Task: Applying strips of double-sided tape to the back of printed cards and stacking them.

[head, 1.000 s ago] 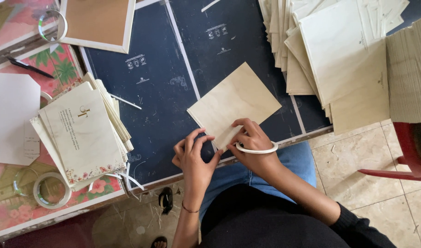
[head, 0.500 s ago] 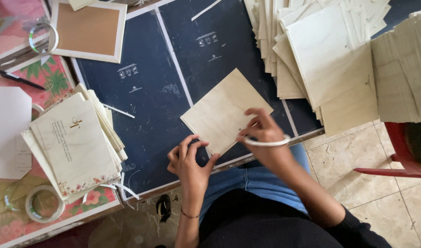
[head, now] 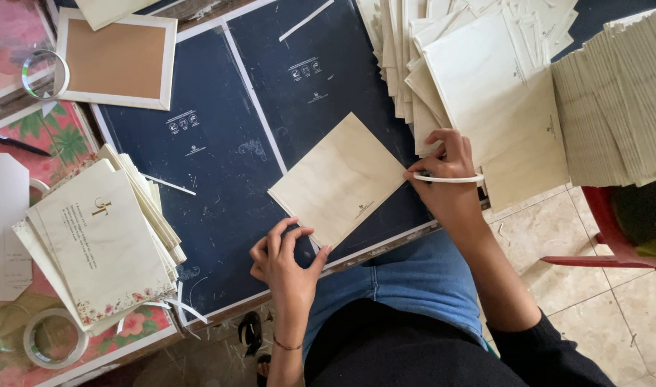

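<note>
Right now your cream envelope (head: 340, 180) lies flat on the dark blue worktop (head: 213, 143), turned on the diagonal, its long axis running from near your left hand up and away toward your right. Your left hand (head: 283, 256) sits at the lower corner nearest you, fingers (head: 299, 233) curled loosely and spread, touching the near edge rather than clamping it; nothing is held in that hand. Your right hand (head: 446, 168) is at the opposite, right-hand corner, fingers pinched close on what looks like a thin white strip (head: 450, 178) lying across your knuckles, and its fingertips meet the envelope's corner. So each hand has one end, left nearer the body, right nearer the stacks.

Just beyond your right hand the fanned pile of cream envelopes (head: 485, 79) crowds in, touching your fingers, and a tall stack of cards (head: 614, 107) stands farther right. Open blue surface lies to the upper left of the envelope. Well apart to your left rest a printed card stack (head: 99, 244) and a tape roll (head: 54, 337).
</note>
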